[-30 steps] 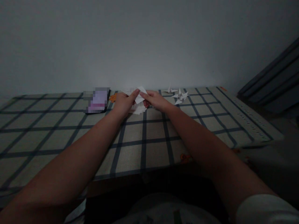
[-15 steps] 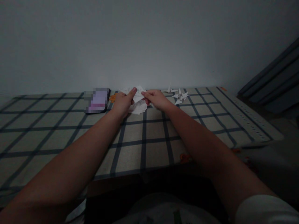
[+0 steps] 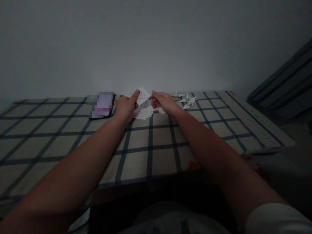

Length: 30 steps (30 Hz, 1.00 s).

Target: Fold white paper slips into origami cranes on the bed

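Between my hands is a folded piece of white paper [image 3: 143, 94], its pointed end turned to the right. My left hand [image 3: 127, 105] is closed on the paper's left part, thumb on top. The thumb and index finger of my right hand [image 3: 163, 101] pinch at the pointed tip, with the other fingers curled under. Below the folded paper lies a stack of printed white sheets [image 3: 144, 112] on the checked tablecloth, partly hidden by my hands. Right of my right hand sit folded paper cranes [image 3: 188, 101], one of them close behind that hand.
A phone [image 3: 101, 105] with a blurred screen lies on the tablecloth [image 3: 161, 136] left of my left hand. A small orange item [image 3: 116, 102] shows beside it. The wall [image 3: 156, 45] rises behind the table. A dark curtain [image 3: 287, 81] hangs at the right.
My hands have moved slightly apart. The folded paper now shows as a longer shape with a sharp point toward the right hand, and more of the printed stack is uncovered.
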### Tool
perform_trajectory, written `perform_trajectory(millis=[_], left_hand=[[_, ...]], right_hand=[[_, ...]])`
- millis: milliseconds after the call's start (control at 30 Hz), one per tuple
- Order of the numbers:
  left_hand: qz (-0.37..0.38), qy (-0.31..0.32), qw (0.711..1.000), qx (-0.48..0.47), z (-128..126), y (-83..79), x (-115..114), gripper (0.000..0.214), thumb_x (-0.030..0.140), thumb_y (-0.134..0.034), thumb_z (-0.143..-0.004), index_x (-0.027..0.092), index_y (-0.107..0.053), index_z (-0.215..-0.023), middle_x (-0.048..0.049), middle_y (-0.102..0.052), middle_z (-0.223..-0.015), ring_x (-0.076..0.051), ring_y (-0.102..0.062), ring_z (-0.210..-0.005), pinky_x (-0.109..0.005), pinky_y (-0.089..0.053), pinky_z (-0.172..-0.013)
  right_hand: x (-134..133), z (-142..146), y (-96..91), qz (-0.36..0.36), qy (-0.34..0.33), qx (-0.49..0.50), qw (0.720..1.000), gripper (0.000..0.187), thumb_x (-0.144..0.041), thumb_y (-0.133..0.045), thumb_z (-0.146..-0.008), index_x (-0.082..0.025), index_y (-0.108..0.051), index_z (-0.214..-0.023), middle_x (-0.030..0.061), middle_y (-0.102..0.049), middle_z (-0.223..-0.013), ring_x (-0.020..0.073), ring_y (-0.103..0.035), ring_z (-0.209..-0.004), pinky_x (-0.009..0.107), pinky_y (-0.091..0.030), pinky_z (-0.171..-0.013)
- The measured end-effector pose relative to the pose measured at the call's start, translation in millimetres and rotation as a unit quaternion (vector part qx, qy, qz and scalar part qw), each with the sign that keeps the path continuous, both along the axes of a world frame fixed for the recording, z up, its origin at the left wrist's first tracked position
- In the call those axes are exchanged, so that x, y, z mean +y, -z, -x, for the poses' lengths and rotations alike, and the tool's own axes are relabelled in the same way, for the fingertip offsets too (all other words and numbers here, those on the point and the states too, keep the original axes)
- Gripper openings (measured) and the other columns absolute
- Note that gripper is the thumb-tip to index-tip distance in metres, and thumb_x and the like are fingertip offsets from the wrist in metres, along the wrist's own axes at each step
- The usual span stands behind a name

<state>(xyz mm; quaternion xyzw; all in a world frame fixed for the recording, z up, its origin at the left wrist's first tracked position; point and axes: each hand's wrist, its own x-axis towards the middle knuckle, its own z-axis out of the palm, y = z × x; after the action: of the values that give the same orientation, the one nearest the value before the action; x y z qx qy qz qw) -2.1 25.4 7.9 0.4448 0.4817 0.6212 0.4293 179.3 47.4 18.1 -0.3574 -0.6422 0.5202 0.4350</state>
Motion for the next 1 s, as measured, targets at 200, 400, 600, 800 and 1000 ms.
perform_trajectory(millis=[200,400,600,800,1000], left_hand=[[0.024,-0.051,0.995,0.077,-10,-5.4,-10,0.044,0.053,-0.073,-0.086,0.021,-0.06,-0.059,-0.002,-0.055,-0.048,-0.016,-0.054,-0.047,-0.026,-0.037,-0.044],[0.025,-0.043,0.998,0.028,-10,-8.1,-7,0.043,0.054,-0.062,-0.094,0.021,-0.064,-0.066,-0.002,-0.057,-0.048,-0.015,-0.058,-0.048,-0.024,-0.042,-0.046],[0.021,0.005,0.997,-0.072,-10,-7.6,-5,0.038,0.049,-0.066,-0.095,0.021,-0.062,-0.07,0.0004,-0.057,-0.053,-0.011,-0.057,-0.046,-0.02,-0.044,-0.045],[0.064,0.062,0.978,-0.191,-10,-8.8,-1,0.01,0.016,-0.067,-0.093,0.017,-0.064,-0.084,-0.0033,-0.072,-0.082,-0.009,-0.068,-0.063,-0.016,-0.058,-0.06],[0.103,0.058,0.962,-0.247,-9,-15.3,-2,0.01,0.017,-0.062,-0.097,0.017,-0.065,-0.087,-0.005,-0.071,-0.086,-0.011,-0.072,-0.075,-0.016,-0.06,-0.067]], right_hand=[[-2,3,1.2,-0.037,-0.006,-0.032,0.999,0.032,-0.021,-0.058,-0.102,-0.016,-0.059,-0.07,-0.0021,-0.061,-0.065,0.0068,-0.056,-0.059,0.018,-0.045,-0.061],[-5,4,-3.9,-0.001,0.015,-0.028,0.999,0.037,-0.025,-0.049,-0.107,-0.016,-0.058,-0.072,-0.0012,-0.061,-0.064,0.0072,-0.056,-0.057,0.019,-0.044,-0.057],[-1,1,-0.3,-0.052,0.037,-0.021,0.998,0.02,-0.029,-0.066,-0.097,-0.017,-0.062,-0.081,-0.0017,-0.065,-0.072,0.0075,-0.057,-0.063,0.018,-0.047,-0.062],[6,-5,4.6,-0.167,0.127,-0.026,0.977,0.013,-0.029,-0.07,-0.091,-0.018,-0.065,-0.088,0.0006,-0.067,-0.084,0.0119,-0.062,-0.079,0.024,-0.05,-0.078],[-4,-7,-1.8,-0.257,0.142,-0.099,0.951,0.008,-0.025,-0.07,-0.089,-0.019,-0.066,-0.087,0.0045,-0.068,-0.092,0.0173,-0.06,-0.091,0.029,-0.049,-0.085]])
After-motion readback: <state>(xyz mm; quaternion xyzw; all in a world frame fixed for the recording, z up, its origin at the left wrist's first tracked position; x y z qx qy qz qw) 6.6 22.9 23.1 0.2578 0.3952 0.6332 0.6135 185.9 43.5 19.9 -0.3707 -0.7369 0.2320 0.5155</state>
